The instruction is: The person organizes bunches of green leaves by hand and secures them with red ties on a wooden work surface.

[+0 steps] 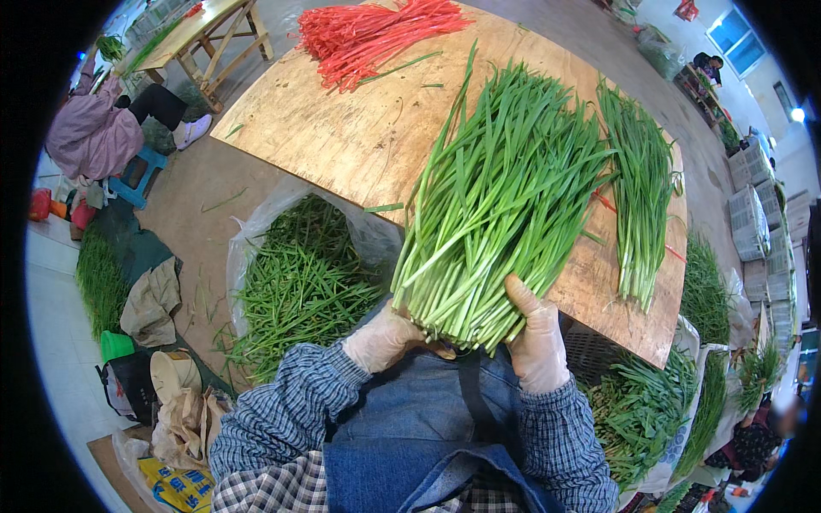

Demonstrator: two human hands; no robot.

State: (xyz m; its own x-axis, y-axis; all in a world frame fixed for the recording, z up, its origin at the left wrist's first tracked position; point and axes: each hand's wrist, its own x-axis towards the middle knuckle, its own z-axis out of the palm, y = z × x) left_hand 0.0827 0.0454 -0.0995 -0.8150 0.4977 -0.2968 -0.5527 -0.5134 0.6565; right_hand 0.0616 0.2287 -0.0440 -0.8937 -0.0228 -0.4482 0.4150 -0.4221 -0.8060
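A large loose bunch of garlic chives [494, 211] lies on the wooden table top [308, 134], its pale cut ends over the near edge. My left hand [388, 336], in a thin translucent glove, cups the stem ends from the left, its fingers partly hidden beneath them. On the right side my gloved right hand [535, 336] presses against the stems, thumb up along the outer stalks. To the right of this bunch rests a smaller, narrower bunch of chives [638, 199]. A red tie strip [604, 201] shows between the two bunches.
A heap of red plastic ties [378, 38] lies at the table's far edge. Below left stands a clear plastic bag [240, 256] full of chive trimmings [308, 276]. More greens [648, 410] fill a sack at lower right. A person [96, 134] sits at far left by another table [186, 38].
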